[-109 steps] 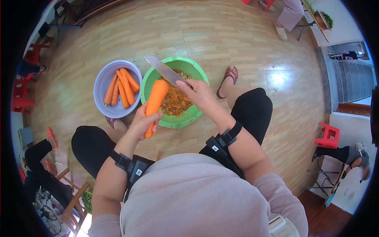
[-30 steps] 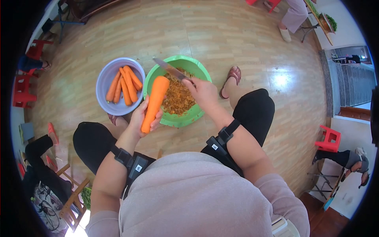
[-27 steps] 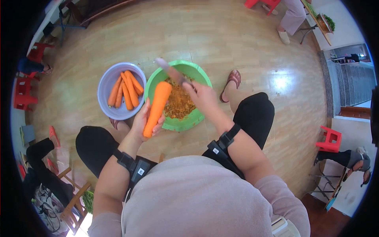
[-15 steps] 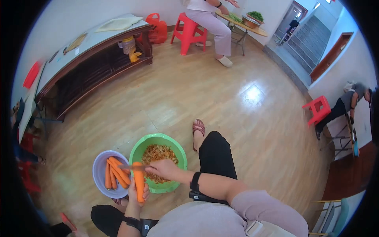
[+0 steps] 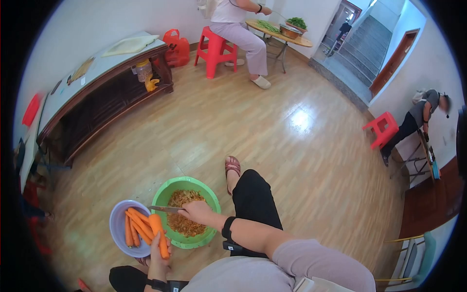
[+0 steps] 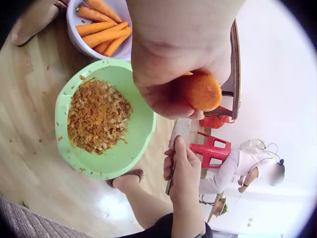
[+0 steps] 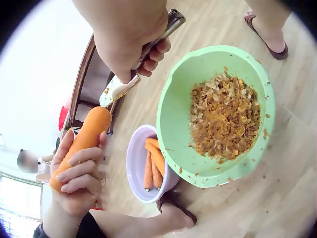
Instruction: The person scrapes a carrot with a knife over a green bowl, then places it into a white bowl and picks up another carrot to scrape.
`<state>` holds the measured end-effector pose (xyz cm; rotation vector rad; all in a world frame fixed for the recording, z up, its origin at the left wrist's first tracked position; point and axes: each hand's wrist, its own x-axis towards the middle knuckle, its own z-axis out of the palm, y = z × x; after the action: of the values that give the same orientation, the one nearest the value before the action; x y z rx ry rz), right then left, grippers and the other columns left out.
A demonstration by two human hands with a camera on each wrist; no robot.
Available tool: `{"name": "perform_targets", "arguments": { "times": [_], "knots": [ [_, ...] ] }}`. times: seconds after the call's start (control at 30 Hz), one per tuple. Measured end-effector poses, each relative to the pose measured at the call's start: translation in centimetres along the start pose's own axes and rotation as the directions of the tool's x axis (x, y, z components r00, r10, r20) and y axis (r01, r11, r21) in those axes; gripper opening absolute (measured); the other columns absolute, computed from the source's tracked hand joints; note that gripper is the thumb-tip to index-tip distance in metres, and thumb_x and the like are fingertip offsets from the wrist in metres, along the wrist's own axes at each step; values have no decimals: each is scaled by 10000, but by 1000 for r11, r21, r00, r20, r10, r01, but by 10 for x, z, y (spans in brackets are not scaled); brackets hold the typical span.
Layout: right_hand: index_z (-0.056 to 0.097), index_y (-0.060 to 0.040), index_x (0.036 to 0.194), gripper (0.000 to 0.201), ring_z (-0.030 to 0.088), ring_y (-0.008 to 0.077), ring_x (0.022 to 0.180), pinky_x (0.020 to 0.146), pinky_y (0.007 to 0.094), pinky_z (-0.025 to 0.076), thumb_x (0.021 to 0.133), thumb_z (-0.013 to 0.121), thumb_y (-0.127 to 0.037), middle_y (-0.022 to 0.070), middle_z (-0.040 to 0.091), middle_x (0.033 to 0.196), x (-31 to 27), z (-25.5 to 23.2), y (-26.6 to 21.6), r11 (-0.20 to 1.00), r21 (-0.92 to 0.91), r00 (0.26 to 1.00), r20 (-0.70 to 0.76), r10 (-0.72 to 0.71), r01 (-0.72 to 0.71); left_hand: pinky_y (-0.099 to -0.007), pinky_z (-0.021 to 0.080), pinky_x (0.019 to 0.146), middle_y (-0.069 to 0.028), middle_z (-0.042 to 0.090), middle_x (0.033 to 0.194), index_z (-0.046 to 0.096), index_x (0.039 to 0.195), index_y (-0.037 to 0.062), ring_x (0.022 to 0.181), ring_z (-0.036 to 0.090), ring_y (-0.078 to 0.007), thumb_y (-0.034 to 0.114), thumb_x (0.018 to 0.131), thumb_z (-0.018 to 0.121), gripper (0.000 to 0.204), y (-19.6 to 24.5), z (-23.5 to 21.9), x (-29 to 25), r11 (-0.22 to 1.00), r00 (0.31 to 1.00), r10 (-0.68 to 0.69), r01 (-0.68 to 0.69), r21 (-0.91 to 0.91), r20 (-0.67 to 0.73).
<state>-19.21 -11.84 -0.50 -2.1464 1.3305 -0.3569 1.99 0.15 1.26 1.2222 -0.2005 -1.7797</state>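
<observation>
My left hand (image 5: 159, 250) holds a thick orange carrot (image 5: 156, 226), its fingers wrapped round the lower part. In the right wrist view that carrot (image 7: 85, 141) looks smooth and bright. My right hand (image 5: 198, 212) grips a knife (image 5: 165, 209) by the handle, its blade pointing left near the carrot's upper end. Below the hands stands a green basin (image 5: 163, 187) with a heap of peelings (image 7: 225, 116), brown and orange, in it. Beside it, a pale purple basin (image 5: 115, 226) holds several whole carrots (image 6: 99, 34).
My sandalled foot (image 5: 233, 165) is right of the green basin. A long cabinet (image 5: 112, 73) lines the back left wall. Another person sits on a red stool (image 5: 214, 51) by a small table (image 5: 277, 34). A second red stool (image 5: 382, 129) stands at the right, near a bending person.
The head view has tilted up and shows more of the room. The knife, which crossed the carrot's upper end half a second ago, now lies just beside it, above the green basin.
</observation>
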Motion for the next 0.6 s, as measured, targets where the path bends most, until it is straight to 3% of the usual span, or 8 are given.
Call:
{"name": "perform_targets", "arguments": {
  "times": [0.1, 0.13, 0.17, 0.2, 0.27, 0.3, 0.5, 0.6],
  "knots": [
    [655, -103, 814, 371, 638, 326, 721, 644, 450, 497, 867, 524, -446, 139, 645, 757, 7, 9, 12, 997, -52, 996, 59, 63, -60, -241, 351, 341, -11, 545, 666, 532, 1071, 101, 416, 456, -114, 364, 895, 570, 319, -20, -40, 27, 983, 979, 145, -126, 130, -146],
    [658, -104, 824, 334, 642, 313, 727, 643, 441, 500, 881, 518, -402, 135, 652, 776, 3, -9, 1, 1000, 9, 1000, 17, 19, -19, -240, 380, 365, 5, 575, 709, 556, 1039, 117, 473, 498, -103, 319, 859, 635, 282, -10, -20, 14, 980, 948, 170, -132, 152, -271],
    [670, -108, 842, 299, 646, 304, 742, 630, 425, 504, 897, 505, -352, 143, 657, 808, 11, 15, 24, 985, -117, 991, 72, -116, 124, -224, 409, 416, 22, 575, 717, 561, 1033, 111, 553, 534, -89, 307, 846, 655, 287, -8, -27, 7, 990, 978, 97, -76, 119, -183],
    [679, -102, 863, 292, 650, 297, 728, 613, 411, 505, 904, 511, -337, 152, 655, 792, 14, 23, 32, 997, -62, 990, 137, -33, 42, -227, 429, 467, 15, 573, 713, 565, 1003, 99, 588, 538, -95, 302, 842, 662, 277, -8, -17, -1, 984, 954, 169, -151, 90, -249],
    [669, -79, 882, 348, 632, 344, 670, 586, 423, 493, 881, 555, -407, 173, 635, 721, 7, -3, 6, 1000, 29, 1000, 27, 3, -4, -295, 464, 486, -16, 567, 725, 536, 1022, 116, 587, 536, -131, 267, 844, 659, 264, -23, -41, 27, 992, 900, -41, -16, -128, -434],
    [649, -71, 802, 353, 626, 350, 650, 565, 453, 487, 880, 551, -402, 173, 628, 689, 6, -4, 3, 999, 20, 999, 2, -47, 47, -313, 459, 475, -20, 555, 724, 517, 1029, 127, 559, 526, -148, 278, 856, 640, 261, -29, -50, 37, 994, 893, -83, 45, -95, -442],
    [631, -67, 785, 365, 610, 354, 620, 544, 448, 474, 877, 554, -412, 166, 618, 661, -5, -6, 13, 993, -113, 997, 72, -39, 47, -296, 437, 464, -32, 525, 708, 493, 1042, 106, 539, 503, -157, 325, 879, 593, 291, -56, -75, 57, 988, 900, -155, 140, -66, -407],
    [627, -66, 795, 367, 607, 355, 613, 544, 445, 469, 878, 551, -416, 163, 597, 626, -1, -3, 17, 988, -155, 994, 105, 35, -19, -322, 437, 454, -63, 551, 746, 489, 1082, 62, 536, 532, -175, 285, 884, 559, 306, -64, -94, 67, 981, 845, -187, 185, -55, -500]
  ]
}}
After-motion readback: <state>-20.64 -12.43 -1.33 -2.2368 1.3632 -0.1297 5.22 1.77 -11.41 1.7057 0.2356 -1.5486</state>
